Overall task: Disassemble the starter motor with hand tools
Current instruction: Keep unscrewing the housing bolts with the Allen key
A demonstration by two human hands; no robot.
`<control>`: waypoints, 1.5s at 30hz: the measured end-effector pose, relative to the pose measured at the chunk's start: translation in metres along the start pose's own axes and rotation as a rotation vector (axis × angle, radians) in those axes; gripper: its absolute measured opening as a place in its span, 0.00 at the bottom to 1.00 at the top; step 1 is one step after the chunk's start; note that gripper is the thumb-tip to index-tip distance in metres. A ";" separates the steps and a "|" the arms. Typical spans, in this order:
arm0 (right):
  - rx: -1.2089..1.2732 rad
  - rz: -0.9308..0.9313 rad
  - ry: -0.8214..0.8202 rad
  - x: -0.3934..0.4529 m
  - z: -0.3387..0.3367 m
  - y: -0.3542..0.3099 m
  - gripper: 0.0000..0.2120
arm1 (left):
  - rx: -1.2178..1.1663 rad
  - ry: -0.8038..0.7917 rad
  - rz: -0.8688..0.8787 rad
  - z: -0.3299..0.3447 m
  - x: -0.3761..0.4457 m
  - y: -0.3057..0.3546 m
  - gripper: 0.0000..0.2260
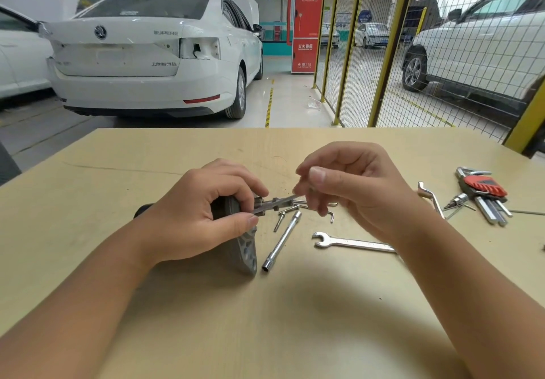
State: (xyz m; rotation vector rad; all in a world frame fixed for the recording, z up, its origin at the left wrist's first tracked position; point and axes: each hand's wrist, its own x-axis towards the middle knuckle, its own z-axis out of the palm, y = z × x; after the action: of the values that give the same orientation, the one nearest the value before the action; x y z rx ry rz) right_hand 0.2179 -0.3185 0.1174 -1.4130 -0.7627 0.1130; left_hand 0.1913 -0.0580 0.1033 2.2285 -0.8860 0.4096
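- The starter motor (236, 231) lies on the wooden table (147, 157), near its middle, with its long axis running roughly left to right; the dark body end shows at the left past the wrist, and the grey cast end housing with round recesses faces right and toward the viewer.
- The left hand (200, 210) is curled over the motor and grips it, thumb and forefinger closing near the small fitting on its right end.
- A thin metal rod (275, 201) sticks out of that end, pointing right and slightly away from the viewer.
- The right hand (351, 190) pinches the far end of the rod between thumb and fingertips, the other fingers loosely curled.
- Just right of the motor lie a tubular socket wrench (281, 243), angled from near-left to far-right, a short bolt (284, 215) and a hex key (331, 215).
- An open-end spanner (351, 243) lies flat nearer the viewer, partly under the right forearm.
- Well to the right are a folding hex key set (483, 192) with a red holder, a screwdriver bit (455, 201) and a bent metal wrench (429, 197).
- Beyond the table is a garage floor with a white Skoda Superb sedan (147, 54), a red fire hydrant cabinet (306, 27) and yellow-framed mesh fencing (383, 54).
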 end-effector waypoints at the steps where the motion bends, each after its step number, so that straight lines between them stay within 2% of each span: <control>1: -0.015 0.005 0.020 0.001 -0.001 0.001 0.11 | -0.001 0.000 -0.001 0.000 0.000 0.000 0.04; 4: -0.091 0.026 0.053 0.002 -0.003 0.002 0.11 | -0.005 -0.002 -0.003 0.001 0.000 -0.001 0.04; 9: -0.118 0.090 -0.016 0.001 -0.012 0.001 0.12 | 0.001 -0.013 -0.004 0.001 0.000 -0.003 0.04; 19: -0.025 0.114 -0.167 0.002 -0.015 0.007 0.12 | -0.020 -0.001 -0.013 0.000 -0.001 -0.006 0.04; 21: -0.018 0.104 -0.176 0.001 -0.013 0.010 0.12 | -0.054 -0.019 -0.023 -0.005 -0.003 -0.008 0.08; 23: -0.044 0.096 -0.158 0.002 -0.012 0.012 0.10 | -0.118 -0.046 -0.057 -0.015 -0.007 -0.013 0.16; 27: -0.203 0.091 -0.105 0.002 -0.007 0.017 0.07 | -0.116 -0.109 -0.211 -0.035 -0.014 -0.028 0.28; 31: -0.586 0.034 -0.103 -0.001 0.002 0.021 0.05 | -0.150 -0.102 -0.365 -0.039 -0.018 -0.038 0.27; 35: -0.757 -0.019 -0.065 -0.002 0.010 0.019 0.05 | -0.205 -0.127 -0.375 -0.037 -0.016 -0.035 0.19; 39: -0.845 -0.068 -0.069 -0.001 0.014 0.017 0.05 | -0.168 -0.131 -0.311 -0.036 -0.016 -0.035 0.24; 45: -0.931 -0.107 -0.056 -0.002 0.018 0.013 0.04 | -0.201 -0.135 -0.284 -0.036 -0.016 -0.036 0.23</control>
State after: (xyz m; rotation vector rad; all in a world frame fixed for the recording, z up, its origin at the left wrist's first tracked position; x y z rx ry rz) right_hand 0.2113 -0.3018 0.1037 -2.2423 -0.9911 -0.3313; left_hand 0.2040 -0.0065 0.1029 2.1705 -0.6334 0.0363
